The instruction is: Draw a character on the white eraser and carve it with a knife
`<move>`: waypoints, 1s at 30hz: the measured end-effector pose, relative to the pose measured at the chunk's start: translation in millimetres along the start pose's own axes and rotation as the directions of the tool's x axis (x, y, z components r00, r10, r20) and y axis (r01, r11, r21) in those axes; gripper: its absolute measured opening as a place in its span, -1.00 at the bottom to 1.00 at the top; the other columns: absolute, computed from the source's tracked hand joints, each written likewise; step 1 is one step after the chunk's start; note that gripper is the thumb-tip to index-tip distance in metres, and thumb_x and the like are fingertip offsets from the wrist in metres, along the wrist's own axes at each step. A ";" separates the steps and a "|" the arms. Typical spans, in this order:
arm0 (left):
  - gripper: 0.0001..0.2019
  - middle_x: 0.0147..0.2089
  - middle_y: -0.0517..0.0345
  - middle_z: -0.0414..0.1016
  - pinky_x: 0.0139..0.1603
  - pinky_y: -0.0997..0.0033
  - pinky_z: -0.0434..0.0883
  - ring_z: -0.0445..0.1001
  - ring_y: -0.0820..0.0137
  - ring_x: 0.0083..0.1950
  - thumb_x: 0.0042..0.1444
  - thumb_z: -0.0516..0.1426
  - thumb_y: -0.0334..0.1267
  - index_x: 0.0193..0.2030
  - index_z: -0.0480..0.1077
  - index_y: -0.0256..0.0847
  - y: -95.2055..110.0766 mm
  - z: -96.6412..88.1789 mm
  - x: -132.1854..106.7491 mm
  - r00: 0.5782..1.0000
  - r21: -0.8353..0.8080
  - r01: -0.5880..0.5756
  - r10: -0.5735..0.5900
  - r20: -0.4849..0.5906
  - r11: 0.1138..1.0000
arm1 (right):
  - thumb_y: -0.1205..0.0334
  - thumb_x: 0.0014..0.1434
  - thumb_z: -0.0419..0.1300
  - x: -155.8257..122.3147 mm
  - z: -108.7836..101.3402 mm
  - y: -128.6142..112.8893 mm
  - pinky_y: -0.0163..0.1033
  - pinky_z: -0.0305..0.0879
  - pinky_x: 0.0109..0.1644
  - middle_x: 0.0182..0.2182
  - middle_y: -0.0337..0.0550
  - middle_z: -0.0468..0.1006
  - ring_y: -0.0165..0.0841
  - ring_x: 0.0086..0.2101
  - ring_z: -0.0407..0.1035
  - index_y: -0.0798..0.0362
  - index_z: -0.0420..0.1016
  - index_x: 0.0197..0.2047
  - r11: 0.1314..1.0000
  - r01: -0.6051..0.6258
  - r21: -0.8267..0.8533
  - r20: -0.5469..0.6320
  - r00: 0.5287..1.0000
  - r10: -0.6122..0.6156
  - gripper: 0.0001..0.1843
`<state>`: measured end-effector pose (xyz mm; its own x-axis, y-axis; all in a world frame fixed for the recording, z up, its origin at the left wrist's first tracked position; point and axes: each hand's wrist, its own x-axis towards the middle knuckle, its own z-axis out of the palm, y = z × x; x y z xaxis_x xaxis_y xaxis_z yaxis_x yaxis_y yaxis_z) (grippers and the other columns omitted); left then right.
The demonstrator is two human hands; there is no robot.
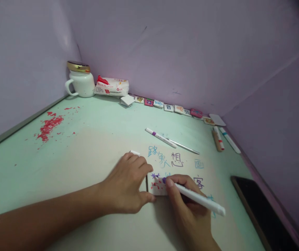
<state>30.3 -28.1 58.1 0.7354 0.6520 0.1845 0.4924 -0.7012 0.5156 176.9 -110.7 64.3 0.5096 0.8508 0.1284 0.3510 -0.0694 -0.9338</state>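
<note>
Green desk (pixel 92 139), rt hand (pixel 188 205) gripping marker (pixel 196 198), tip upper-left, barrel lower-right

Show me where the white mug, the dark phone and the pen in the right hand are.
white mug (pixel 83 83), head view, on its body.
dark phone (pixel 259 209), head view, on its screen.
pen (pixel 201 199), head view, on its white barrel.

Your pale green table (pixel 92 139) carries red paint splatter (pixel 48 126) at ten o'clock, a white mug (pixel 81 83) and a packet (pixel 112 86) at eleven, small tiles (pixel 168 107) at twelve, markers (pixel 221 138) at two, and what may be a phone (pixel 259 212) at four.
</note>
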 end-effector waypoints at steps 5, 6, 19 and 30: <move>-0.59 -0.24 0.06 0.39 -0.01 0.10 0.21 0.32 0.18 -0.15 -0.15 0.34 -0.08 -0.20 0.38 -0.23 0.2 -0.8 0.5 1.000 0.004 -0.007 0.007 -0.001 1.000 | 0.17 0.12 0.23 4.0 -4.1 11.6 -0.46 0.30 -0.41 -0.49 -0.35 0.56 -0.48 -0.49 0.39 -0.07 0.52 -0.36 0.989 0.146 -0.029 0.132 0.981 -0.141 -0.93; -0.59 -0.24 0.06 0.39 -0.01 0.10 0.21 0.32 0.18 -0.15 -0.15 0.34 -0.08 -0.20 0.38 -0.23 0.4 -1.2 0.3 1.000 0.002 -0.008 0.008 0.001 1.000 | 0.18 0.12 0.23 4.9 -4.8 13.3 -0.47 0.31 -0.40 -0.47 -0.35 0.57 -0.48 -0.48 0.40 -0.07 0.53 -0.34 0.985 0.167 -0.037 0.152 0.975 -0.160 -0.95; -0.63 -0.24 0.06 0.39 -0.01 0.09 0.22 0.32 0.18 -0.15 -0.12 0.31 -0.12 -0.20 0.37 -0.23 0.8 -0.7 -0.4 1.000 -0.006 -0.012 0.012 -0.014 1.000 | 0.12 0.12 0.21 4.1 -5.1 6.3 -0.41 0.27 -0.50 -0.56 -0.30 0.52 -0.45 -0.55 0.35 -0.01 0.49 -0.44 0.992 0.095 -0.080 0.135 0.987 -0.084 -0.83; -0.59 -0.25 0.05 0.39 -0.01 0.09 0.22 0.32 0.18 -0.15 -0.16 0.35 -0.10 -0.22 0.39 -0.26 0.9 -2.3 0.6 1.000 -0.009 -0.006 0.006 0.004 1.000 | 0.13 0.10 0.20 3.1 -0.4 1.8 -0.36 0.31 -0.45 -0.52 -0.25 0.55 -0.40 -0.52 0.39 0.00 0.52 -0.42 0.996 0.087 -0.038 0.089 0.993 -0.083 -0.84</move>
<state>30.2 -27.7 60.6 0.7403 0.6466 0.1842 0.4836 -0.7024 0.5222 179.4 -108.5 63.1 0.4066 0.8967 0.1751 0.4234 -0.0151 -0.9058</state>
